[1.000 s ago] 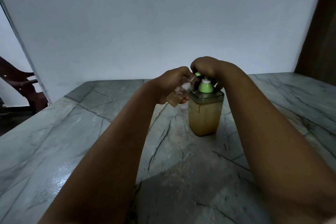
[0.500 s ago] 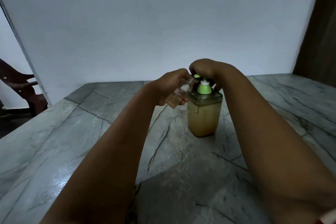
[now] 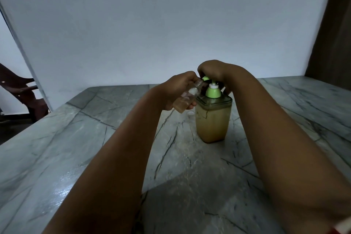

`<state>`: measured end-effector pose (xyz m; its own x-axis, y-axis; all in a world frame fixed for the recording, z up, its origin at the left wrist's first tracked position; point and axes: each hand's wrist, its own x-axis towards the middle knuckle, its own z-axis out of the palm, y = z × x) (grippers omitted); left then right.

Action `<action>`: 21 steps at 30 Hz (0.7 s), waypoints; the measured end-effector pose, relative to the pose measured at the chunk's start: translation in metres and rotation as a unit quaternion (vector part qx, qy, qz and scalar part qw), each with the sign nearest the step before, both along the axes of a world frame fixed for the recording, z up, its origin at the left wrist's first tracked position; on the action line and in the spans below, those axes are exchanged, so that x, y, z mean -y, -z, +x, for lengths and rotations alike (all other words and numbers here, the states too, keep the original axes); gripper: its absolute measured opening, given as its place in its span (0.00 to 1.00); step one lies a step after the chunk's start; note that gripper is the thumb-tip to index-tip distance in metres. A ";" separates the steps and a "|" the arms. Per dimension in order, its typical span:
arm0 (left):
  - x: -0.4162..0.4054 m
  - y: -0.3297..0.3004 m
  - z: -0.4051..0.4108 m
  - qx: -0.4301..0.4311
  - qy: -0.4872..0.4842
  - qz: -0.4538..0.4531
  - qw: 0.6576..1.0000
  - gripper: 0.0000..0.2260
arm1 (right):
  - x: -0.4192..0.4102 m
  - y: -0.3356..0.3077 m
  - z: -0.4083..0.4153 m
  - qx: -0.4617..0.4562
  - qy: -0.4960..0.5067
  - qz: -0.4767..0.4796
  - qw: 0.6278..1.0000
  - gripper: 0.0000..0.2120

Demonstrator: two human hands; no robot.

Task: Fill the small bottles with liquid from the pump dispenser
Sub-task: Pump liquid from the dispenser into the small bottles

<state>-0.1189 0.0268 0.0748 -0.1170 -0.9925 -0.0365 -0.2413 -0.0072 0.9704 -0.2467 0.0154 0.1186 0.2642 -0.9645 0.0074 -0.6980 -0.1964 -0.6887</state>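
Observation:
A square clear pump dispenser (image 3: 212,121) holding tan liquid stands on the marble table (image 3: 95,138). Its pump is green, with a white stem showing. My right hand (image 3: 214,71) is closed over the pump head from above. My left hand (image 3: 178,89) grips a small clear bottle (image 3: 187,99), tilted, with its open neck up against the green spout. The small bottle holds tan liquid in its lower part. A small white cap (image 3: 190,113) lies on the table just left of the dispenser.
A white wall rises right behind the table's far edge. A dark wooden chair (image 3: 20,91) stands off the table's left side. A dark door or panel (image 3: 334,34) is at the far right.
The pump head has risen a little, so more white stem shows. Both hands stay in place at the spout, and the view has shifted slightly.

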 end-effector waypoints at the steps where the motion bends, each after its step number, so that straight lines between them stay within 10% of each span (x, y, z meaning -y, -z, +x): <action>1: 0.001 0.000 0.000 0.002 -0.002 0.000 1.000 0.13 | 0.001 0.001 0.001 -0.011 -0.007 -0.007 1.000 0.15; 11: 0.000 0.000 -0.002 -0.004 -0.005 -0.007 1.000 0.13 | 0.000 -0.003 -0.005 0.024 -0.002 -0.007 1.000 0.04; 21: 0.000 -0.001 -0.002 -0.002 -0.003 -0.001 1.000 0.13 | 0.004 0.002 0.001 -0.028 -0.012 -0.021 0.999 0.15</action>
